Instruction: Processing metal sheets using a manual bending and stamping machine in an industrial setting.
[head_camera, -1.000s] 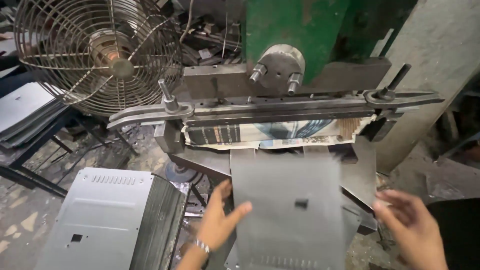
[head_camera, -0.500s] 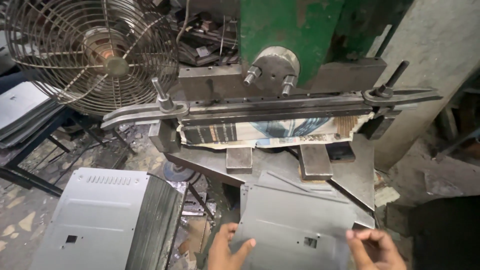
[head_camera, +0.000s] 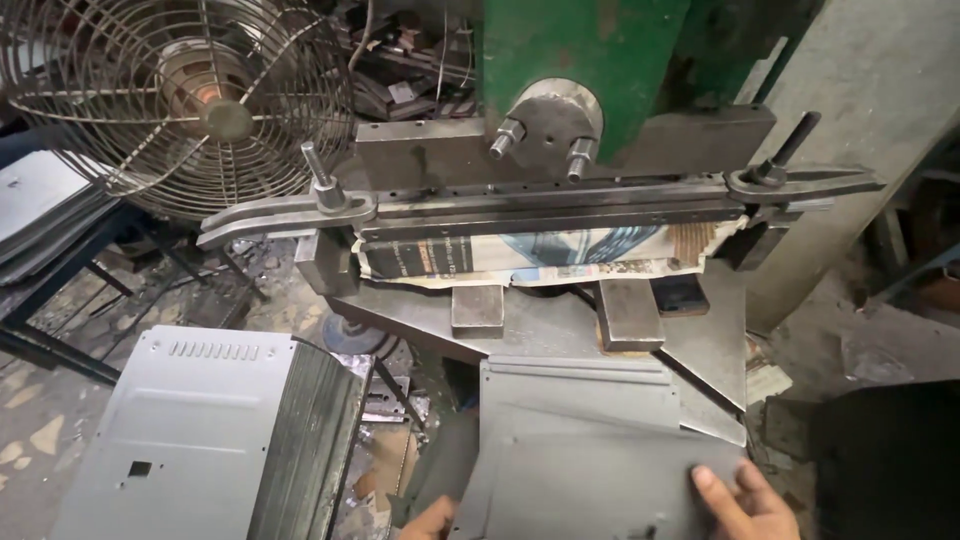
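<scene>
Two hands on one part: we're holding a flat grey metal sheet (head_camera: 590, 490) at the bottom of the head view, low in front of the press. Our right hand (head_camera: 745, 500) lies on the sheet's lower right corner, fingers flat and slightly spread on top of it. Our left hand (head_camera: 432, 520) is only partly in frame at the sheet's lower left edge; we see a thumb and knuckle touching the edge, but can't tell whether it's gripping or just steadying.

The sheet overlaps a second grey sheet (head_camera: 575, 385) lying beneath it on the steel press table (head_camera: 420, 310). Two small steel stop blocks (head_camera: 477, 308) sit on the table just beyond the sheets' far edge.

Above the blocks: a long horizontal clamp bar (head_camera: 540, 205) with a bolt at each end, and folded newspaper (head_camera: 560, 255) packed under it. Behind that, the green machine body (head_camera: 580, 60) with a round steel hub.

Left of us, a stack of grey sheet panels (head_camera: 210, 430) with vent slots, well apart from the hands. A wire-cage fan (head_camera: 180, 100) stands at upper left. Scrap litters the floor (head_camera: 60, 400).
</scene>
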